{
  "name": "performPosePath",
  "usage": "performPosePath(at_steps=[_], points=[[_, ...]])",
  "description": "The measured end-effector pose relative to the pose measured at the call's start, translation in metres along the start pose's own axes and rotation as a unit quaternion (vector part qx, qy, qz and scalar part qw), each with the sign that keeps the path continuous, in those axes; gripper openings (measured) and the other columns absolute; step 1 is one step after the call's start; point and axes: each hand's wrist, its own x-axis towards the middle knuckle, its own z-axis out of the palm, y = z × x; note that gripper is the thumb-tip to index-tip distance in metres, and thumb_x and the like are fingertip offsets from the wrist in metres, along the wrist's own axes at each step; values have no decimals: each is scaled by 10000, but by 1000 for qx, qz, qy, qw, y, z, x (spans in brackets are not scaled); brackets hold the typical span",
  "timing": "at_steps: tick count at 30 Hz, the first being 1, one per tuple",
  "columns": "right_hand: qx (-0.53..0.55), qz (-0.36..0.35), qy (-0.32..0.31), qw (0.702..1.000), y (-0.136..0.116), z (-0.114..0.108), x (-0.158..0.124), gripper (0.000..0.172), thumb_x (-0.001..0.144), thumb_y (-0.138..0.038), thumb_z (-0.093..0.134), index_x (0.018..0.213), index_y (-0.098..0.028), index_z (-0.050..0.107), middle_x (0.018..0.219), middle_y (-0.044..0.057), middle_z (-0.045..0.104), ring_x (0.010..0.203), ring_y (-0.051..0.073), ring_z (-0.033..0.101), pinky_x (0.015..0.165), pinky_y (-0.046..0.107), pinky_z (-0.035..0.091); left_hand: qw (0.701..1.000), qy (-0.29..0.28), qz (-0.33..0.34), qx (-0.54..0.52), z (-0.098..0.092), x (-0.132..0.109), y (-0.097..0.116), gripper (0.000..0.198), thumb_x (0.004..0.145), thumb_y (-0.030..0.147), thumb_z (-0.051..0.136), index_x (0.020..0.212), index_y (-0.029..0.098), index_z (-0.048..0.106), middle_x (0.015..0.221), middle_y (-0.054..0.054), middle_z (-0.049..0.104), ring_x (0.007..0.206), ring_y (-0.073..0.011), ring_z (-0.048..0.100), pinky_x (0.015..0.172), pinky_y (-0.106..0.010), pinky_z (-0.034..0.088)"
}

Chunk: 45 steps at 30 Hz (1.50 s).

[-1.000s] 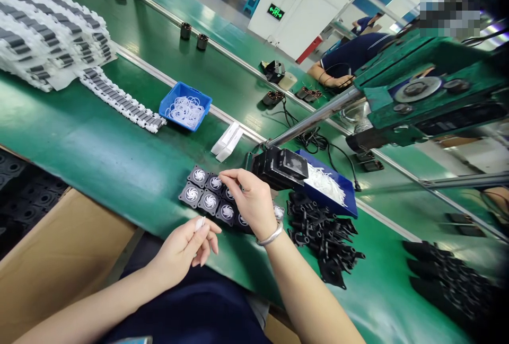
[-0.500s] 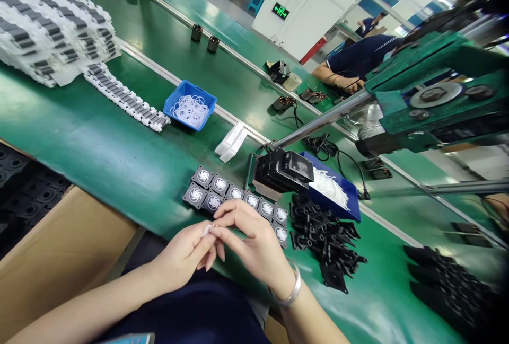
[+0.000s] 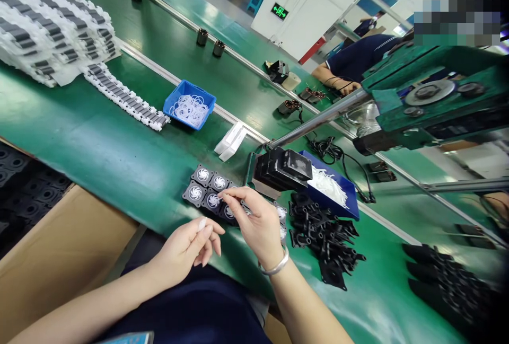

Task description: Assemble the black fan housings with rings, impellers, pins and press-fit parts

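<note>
Two rows of black square housings with white swirl-patterned rotors (image 3: 195,193) lie on the green bench in front of me. My right hand (image 3: 260,225), with a bangle at its wrist, reaches over them. Its thumb and forefinger are pinched at one rotor (image 3: 213,199); anything between the tips is too small to make out. Nearer to me, my left hand (image 3: 191,246) is closed, with a small white piece (image 3: 202,224) between thumb and forefinger. Its other fingers are curled. My right hand and forearm hide part of the rows.
A green press (image 3: 433,100) with a black block (image 3: 282,169) stands right of centre. Black plastic parts (image 3: 326,238) lie in a heap beside a blue bin of white strips (image 3: 330,187). Another blue bin (image 3: 209,101) holds white rings. A co-worker's arm (image 3: 338,81) is across the bench.
My hands have parted. The right hand has moved from the left hand's fingertips forward to the rotors, while the left stays near with the white piece. Small dark motor cores on the far bench have shifted right.
</note>
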Motion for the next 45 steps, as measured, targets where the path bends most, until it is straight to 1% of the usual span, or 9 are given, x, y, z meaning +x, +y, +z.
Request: performPosePath(at_steps=[10,14,19,24,26,36,39,42,45], points=[[-24,-11,5,1000,6,6,1,73,955,-228,586,969,-215,656,856,11,722,792,137,671,753,277,535,1000,1,-9,12,-4,1,0,429,993,539,408,1020,145,575,775,-24,613,514,-78,473,465,-213,364],[-61,-60,-35,996,6,2,6,57,931,-239,623,883,-210,628,849,28,693,824,161,634,767,319,518,1000,10,-8,19,-7,1,1,449,985,558,408,1017,142,571,773,-23,612,508,-77,468,463,-216,363],[-132,-100,69,984,-9,-15,6,194,867,-272,705,1011,-207,593,975,77,608,937,207,582,829,387,501,1000,14,-8,19,-10,1,6,455,978,569,415,1011,142,569,780,-20,604,509,-74,459,465,-217,362],[-114,-88,-9,990,-21,-14,-5,277,900,-237,658,1168,-217,589,1062,89,597,985,205,591,833,362,524,999,-18,3,38,-10,2,9,434,997,540,387,1010,145,567,806,-21,599,527,-74,470,481,-217,380],[-113,-68,8,991,-19,-10,-6,354,909,-225,645,1253,-208,563,1098,101,580,1003,205,592,843,359,529,999,-28,3,44,-10,1,8,419,1007,521,375,1024,149,567,814,-23,607,535,-75,474,487,-216,382],[-91,-72,-47,992,2,0,5,34,925,-215,625,899,-193,628,901,55,609,859,174,594,763,335,518,998,-23,-4,56,-10,-2,7,412,1013,506,367,1042,149,570,805,-25,618,531,-80,471,492,-222,377],[-131,-89,17,987,0,-8,7,124,892,-267,677,970,-202,604,976,75,600,927,198,588,817,367,523,998,-13,3,62,-15,-3,9,415,1013,508,364,1035,150,574,818,-25,615,533,-79,473,493,-222,384],[-146,-77,114,980,-3,-20,9,82,908,-207,639,978,-202,596,973,71,591,936,188,583,811,349,524,996,14,14,83,-27,-4,11,402,1017,495,367,1044,154,578,865,-34,619,555,-81,480,505,-226,399],[-141,-74,76,984,-2,-24,9,34,922,-161,603,942,-188,597,948,62,600,913,169,587,810,329,513,990,41,23,131,-40,-3,12,398,1027,479,358,1048,157,590,897,-43,629,585,-86,486,547,-238,425]])
